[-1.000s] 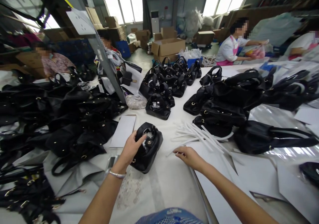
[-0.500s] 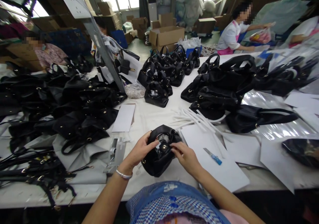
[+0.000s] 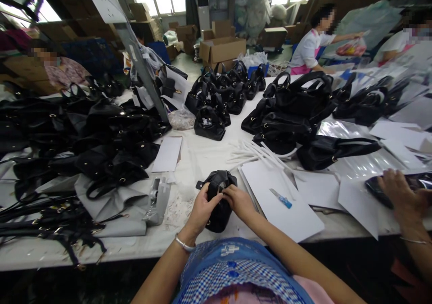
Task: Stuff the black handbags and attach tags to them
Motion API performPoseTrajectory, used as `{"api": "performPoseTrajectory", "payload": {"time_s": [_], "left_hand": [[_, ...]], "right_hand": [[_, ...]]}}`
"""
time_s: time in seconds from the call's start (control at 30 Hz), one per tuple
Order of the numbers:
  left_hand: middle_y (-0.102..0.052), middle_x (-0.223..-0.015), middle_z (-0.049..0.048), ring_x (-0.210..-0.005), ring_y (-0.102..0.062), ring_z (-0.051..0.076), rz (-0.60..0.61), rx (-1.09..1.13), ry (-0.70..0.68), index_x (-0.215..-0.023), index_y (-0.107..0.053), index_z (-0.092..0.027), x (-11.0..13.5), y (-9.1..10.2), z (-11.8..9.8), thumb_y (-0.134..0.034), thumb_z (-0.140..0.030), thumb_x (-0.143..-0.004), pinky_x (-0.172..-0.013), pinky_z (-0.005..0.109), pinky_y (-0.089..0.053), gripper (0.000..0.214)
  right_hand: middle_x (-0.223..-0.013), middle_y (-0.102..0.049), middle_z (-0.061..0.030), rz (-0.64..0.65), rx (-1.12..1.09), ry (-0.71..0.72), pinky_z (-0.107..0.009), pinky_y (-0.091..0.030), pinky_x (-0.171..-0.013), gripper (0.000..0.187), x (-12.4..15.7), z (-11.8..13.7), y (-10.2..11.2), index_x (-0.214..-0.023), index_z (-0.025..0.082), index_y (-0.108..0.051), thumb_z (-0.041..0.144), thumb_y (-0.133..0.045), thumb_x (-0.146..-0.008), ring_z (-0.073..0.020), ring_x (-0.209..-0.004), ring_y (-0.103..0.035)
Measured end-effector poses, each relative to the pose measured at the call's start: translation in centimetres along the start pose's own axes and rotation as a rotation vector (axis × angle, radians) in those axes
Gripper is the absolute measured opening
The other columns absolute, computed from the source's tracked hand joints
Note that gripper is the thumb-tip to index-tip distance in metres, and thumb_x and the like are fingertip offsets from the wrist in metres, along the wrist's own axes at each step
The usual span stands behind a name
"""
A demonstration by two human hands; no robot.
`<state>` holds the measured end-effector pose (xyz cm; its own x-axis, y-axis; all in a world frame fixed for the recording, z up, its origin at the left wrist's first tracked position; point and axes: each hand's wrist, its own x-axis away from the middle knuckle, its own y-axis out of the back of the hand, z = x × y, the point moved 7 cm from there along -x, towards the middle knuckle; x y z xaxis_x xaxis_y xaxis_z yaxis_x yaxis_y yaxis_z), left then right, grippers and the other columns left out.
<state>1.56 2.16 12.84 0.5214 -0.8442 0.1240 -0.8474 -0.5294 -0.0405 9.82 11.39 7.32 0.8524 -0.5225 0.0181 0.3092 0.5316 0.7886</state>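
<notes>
A small black handbag (image 3: 219, 220) stands on the white table right in front of me. My left hand (image 3: 204, 207) grips its left side near the top, thumb pointing in toward the opening. My right hand (image 3: 239, 201) is closed at the bag's upper right edge, its fingertips meeting the left thumb over the opening. A black tab sticks out at the bag's left. What lies between my fingertips is mostly covered by them. Beside my right forearm, a blue-handled cutter (image 3: 282, 199) rests on white card sheets (image 3: 297, 225).
Black bags (image 3: 84, 133) are heaped at left, above black straps (image 3: 50, 232). A tape dispenser (image 3: 158, 202) stands left of me. Finished-looking handbags (image 3: 209, 124) and white tubes (image 3: 253, 153) lie ahead. At far right, a co-worker's hands (image 3: 403, 196) touch a dark bag. A metal post (image 3: 143, 70) rises ahead.
The handbag has been turned, and its clasp tab now points left. My hands have come closer together over the opening. A co-worker's hands have appeared at the right.
</notes>
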Motion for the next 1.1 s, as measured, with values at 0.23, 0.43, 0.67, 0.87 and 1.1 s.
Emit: {"api": "performPoseTrajectory", "payload": {"time_s": [0.23,0.43,0.67,0.87,1.1], "left_hand": [[-0.041,-0.147,0.0071,-0.138,-0.034,0.024,-0.03,0.242,-0.047,-0.139,-0.039,-0.022,1.6,-3.2,3.5,-0.059,-0.021,-0.084,-0.116,0.04,-0.026,0.059],[-0.04,-0.149,0.0042,-0.139,-0.033,0.023,0.019,0.247,-0.024,-0.142,-0.04,-0.023,1.8,-2.7,5.5,-0.053,-0.02,-0.087,-0.116,0.04,-0.027,0.057],[-0.07,-0.107,0.0101,-0.1,-0.066,0.023,-0.338,0.069,0.104,-0.103,-0.068,-0.017,4.7,6.5,8.1,-0.054,-0.029,-0.086,-0.085,0.036,-0.054,0.024],[-0.068,-0.107,0.0116,-0.095,-0.067,0.022,-0.486,-0.065,0.208,-0.103,-0.063,-0.015,6.5,17.2,13.1,-0.054,-0.03,-0.083,-0.076,0.033,-0.055,0.026],[-0.07,-0.103,0.0115,-0.091,-0.07,0.024,-0.319,-0.295,0.218,-0.098,-0.064,-0.017,5.8,20.4,17.1,-0.051,-0.027,-0.082,-0.074,0.034,-0.055,0.024]], "right_hand": [[-0.125,-0.061,-0.0055,-0.199,-0.413,0.05,-0.039,-0.047,-0.099,0.039,2.7,-1.4,1.4,-0.127,0.026,-0.055,0.019,-0.044,-0.089,-0.0206,-0.114,-0.058],[-0.142,-0.047,-0.0085,-0.107,-0.318,0.049,-0.047,-0.037,-0.109,0.065,4.0,-1.9,-1.2,-0.143,0.025,-0.035,0.027,-0.058,-0.082,-0.0259,-0.13,-0.045],[-0.123,-0.063,-0.0098,-0.179,-0.104,-0.033,-0.044,-0.047,-0.097,0.04,2.5,-1.9,-0.8,-0.127,0.021,-0.055,0.031,-0.053,-0.088,-0.0257,-0.113,-0.059],[-0.113,-0.065,-0.008,-0.349,-0.066,-0.049,-0.037,-0.051,-0.09,0.031,6.3,0.9,0.8,-0.122,0.023,-0.057,0.03,-0.052,-0.092,-0.021,-0.097,-0.063],[-0.118,-0.062,-0.0087,-0.092,0.259,0.177,-0.037,-0.049,-0.087,0.038,5.0,6.2,-7.0,-0.126,0.024,-0.058,0.014,-0.051,-0.09,-0.023,-0.103,-0.059]]}}
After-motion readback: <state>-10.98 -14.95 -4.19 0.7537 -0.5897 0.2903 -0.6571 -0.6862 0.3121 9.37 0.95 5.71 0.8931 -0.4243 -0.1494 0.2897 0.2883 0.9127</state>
